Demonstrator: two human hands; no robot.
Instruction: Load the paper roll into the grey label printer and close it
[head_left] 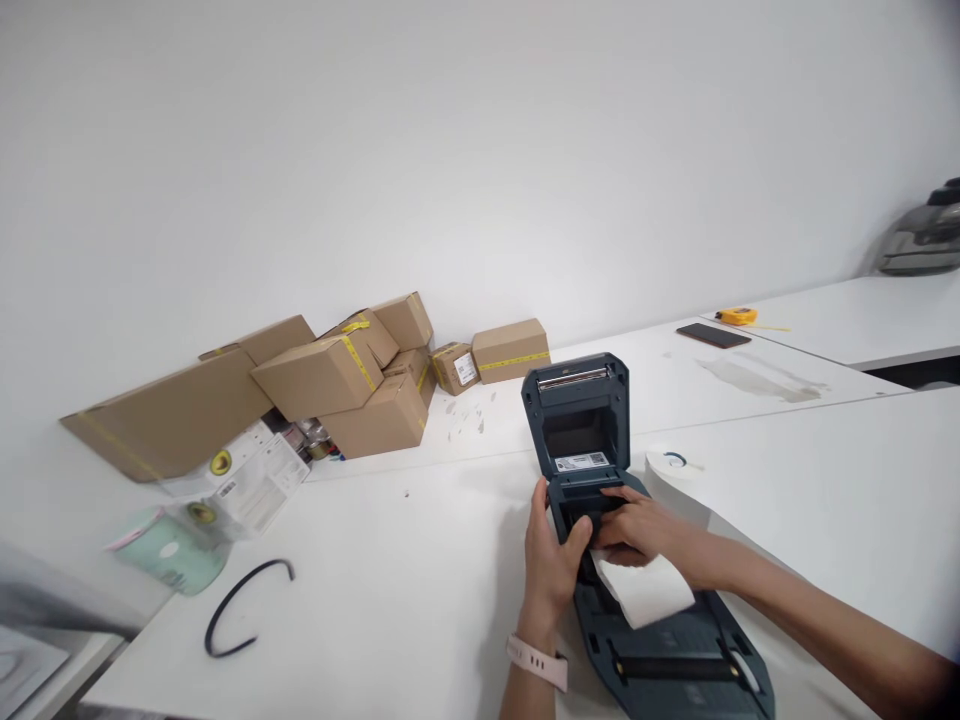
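Label printer (600,480), lid open, near on surface (390,600): left hand (551,560) grip steadies casing; right hand (637,525) grip presses white paper (645,590) into bay.

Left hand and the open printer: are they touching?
Touching. The head view shows the left hand gripping the printer's left edge, thumb lying over its rim.
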